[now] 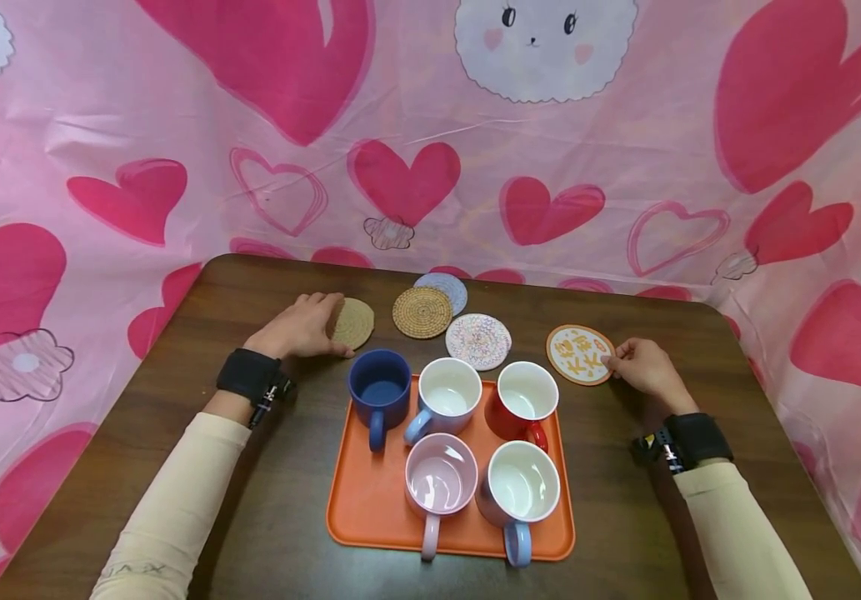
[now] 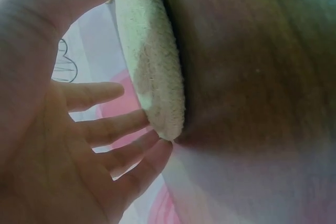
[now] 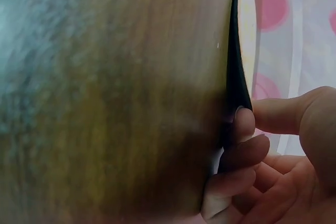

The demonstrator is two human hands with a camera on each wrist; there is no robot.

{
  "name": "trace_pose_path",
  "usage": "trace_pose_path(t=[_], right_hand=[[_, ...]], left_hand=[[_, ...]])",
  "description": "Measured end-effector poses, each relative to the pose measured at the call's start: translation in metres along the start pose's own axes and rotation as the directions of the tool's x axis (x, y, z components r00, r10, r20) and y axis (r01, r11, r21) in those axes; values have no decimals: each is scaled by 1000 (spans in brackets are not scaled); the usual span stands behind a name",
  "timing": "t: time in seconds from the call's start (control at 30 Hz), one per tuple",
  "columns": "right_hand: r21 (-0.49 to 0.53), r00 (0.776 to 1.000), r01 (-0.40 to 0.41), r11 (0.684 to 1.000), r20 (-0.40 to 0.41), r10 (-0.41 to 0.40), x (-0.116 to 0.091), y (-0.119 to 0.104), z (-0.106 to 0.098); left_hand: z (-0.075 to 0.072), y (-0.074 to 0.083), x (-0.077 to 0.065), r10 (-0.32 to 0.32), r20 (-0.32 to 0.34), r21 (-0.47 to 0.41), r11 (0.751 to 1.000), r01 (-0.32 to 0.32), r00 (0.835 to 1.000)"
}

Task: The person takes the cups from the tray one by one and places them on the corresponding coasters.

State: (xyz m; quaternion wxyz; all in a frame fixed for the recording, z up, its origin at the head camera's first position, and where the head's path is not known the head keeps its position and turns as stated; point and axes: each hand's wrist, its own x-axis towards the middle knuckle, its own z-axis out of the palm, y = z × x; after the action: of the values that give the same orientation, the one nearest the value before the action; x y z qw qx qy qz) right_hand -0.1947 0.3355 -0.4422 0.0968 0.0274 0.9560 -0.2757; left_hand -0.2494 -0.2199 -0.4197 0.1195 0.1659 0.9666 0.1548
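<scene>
White coaster [image 1: 576, 353] beyond tray's [image 1: 372, 500] right corner: right hand [image 1: 649, 368] pinches its right edge, thumb against forefinger. Green coaster [image 1: 356, 323] on worktop [image 1: 280, 517] between left hand's [image 1: 301, 326] thumb and wide-spread fingers, tips at rim.

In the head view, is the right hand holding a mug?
No, the right hand pinches the edge of the orange-rimmed coaster.

A screened-off tabletop area, room type unclear: pink heart-printed fabric [image 1: 475, 137] hangs behind a brown table [image 1: 280, 517].
</scene>
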Motion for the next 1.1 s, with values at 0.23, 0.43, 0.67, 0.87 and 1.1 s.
trace_pose_path(t=[0.23, 0.43, 0.67, 0.87, 1.1], right_hand=[[9, 1000, -15, 1000, -10, 15, -1, 0, -3], [18, 999, -23, 1000, -30, 23, 1, 2, -3], [11, 997, -16, 1000, -76, 16, 8, 5, -5], [-72, 985, 33, 997, -165, -45, 8, -3, -5], [-158, 909, 345, 925, -189, -371, 19, -51, 15]], left_hand=[[0, 1, 0, -6, 17, 4, 1000, 6, 1000], [2, 5, 0, 11, -10, 12, 1000, -11, 1000], [-4, 15, 11, 57, -31, 12, 998, -57, 998], [-14, 34, 36, 125, 5, 32, 992, -125, 992], [-15, 57, 70, 256, -11, 4, 967, -256, 967]])
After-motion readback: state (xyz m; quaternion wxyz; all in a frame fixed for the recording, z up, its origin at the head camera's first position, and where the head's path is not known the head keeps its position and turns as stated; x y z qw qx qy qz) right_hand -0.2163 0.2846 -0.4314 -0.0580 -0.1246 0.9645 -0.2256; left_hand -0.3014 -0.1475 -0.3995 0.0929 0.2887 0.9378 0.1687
